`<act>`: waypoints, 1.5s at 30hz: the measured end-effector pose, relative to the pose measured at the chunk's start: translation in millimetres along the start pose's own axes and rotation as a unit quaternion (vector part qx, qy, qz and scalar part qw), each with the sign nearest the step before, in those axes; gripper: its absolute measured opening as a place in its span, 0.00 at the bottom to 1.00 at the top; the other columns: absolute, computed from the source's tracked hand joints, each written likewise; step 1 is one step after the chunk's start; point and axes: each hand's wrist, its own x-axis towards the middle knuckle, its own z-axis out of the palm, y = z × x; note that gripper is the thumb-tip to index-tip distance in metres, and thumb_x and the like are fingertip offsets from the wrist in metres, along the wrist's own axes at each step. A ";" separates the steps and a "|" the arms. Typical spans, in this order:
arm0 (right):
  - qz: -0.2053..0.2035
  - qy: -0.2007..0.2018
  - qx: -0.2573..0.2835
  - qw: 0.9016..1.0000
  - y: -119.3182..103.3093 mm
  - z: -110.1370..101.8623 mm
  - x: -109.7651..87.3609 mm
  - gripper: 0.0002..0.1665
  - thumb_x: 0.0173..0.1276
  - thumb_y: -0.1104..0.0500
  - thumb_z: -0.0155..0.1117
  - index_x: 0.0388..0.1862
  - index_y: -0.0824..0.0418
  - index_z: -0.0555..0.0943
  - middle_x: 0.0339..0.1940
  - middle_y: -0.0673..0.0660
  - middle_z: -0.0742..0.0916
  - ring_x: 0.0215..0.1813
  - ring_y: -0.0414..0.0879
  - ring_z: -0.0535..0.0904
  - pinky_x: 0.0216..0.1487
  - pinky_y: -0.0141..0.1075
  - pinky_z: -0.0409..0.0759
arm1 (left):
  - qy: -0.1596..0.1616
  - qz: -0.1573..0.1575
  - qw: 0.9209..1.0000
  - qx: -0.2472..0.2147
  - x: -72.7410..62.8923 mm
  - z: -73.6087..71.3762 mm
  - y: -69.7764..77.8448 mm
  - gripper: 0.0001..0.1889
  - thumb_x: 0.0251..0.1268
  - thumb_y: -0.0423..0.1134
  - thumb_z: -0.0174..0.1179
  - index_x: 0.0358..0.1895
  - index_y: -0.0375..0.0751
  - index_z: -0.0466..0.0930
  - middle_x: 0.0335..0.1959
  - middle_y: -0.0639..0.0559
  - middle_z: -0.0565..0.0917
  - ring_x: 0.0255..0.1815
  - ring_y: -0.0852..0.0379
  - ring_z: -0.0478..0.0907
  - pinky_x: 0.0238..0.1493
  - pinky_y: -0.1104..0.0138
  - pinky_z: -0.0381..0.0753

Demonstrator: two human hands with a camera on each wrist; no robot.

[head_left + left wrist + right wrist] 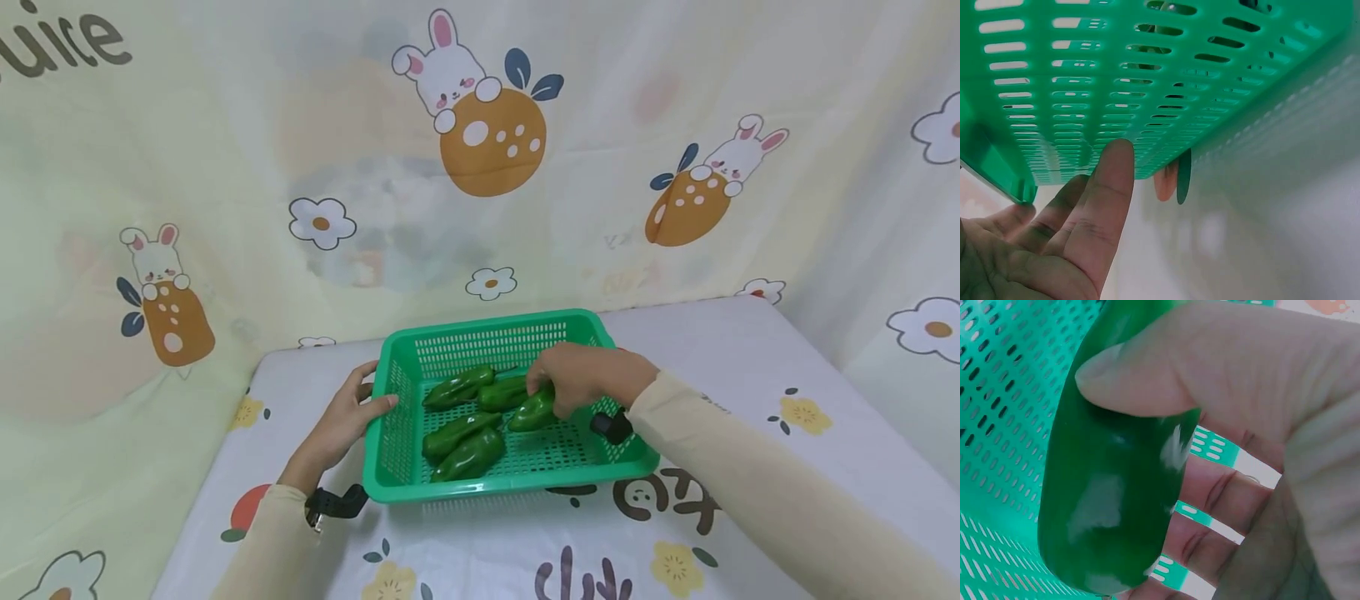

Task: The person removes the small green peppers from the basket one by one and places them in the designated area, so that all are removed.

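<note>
White flat-topped table (720, 350), printed with yellow flowers (806, 415), dark brown lettering (667, 496) and a round red fruit (250, 505). Pale cream fabric sheet (585, 242), lightly creased, hangs behind the table and on both sides of it. Sheet prints: white rabbits (453, 77) hugging spotted brown-orange fruits (493, 150), white orange-centred flowers (321, 223). Dark "uice" lettering (63, 40) high above the table's left end. Soft, diffuse light.

Long cream sleeves (750, 483); black wrist-worn devices (337, 502).
</note>
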 end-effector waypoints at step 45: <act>0.057 0.244 0.196 0.948 76.2 -43.7 -59.1 0.23 0.70 0.55 0.70 0.58 0.67 0.81 0.43 0.62 0.85 0.43 0.53 0.83 0.39 0.40 0.91 | 0.018 -0.001 1.000 -0.005 1.3 3.6 -4.6 0.39 0.77 0.42 0.60 0.84 0.48 0.49 0.70 0.29 0.72 0.54 0.38 0.86 0.45 0.52 0.92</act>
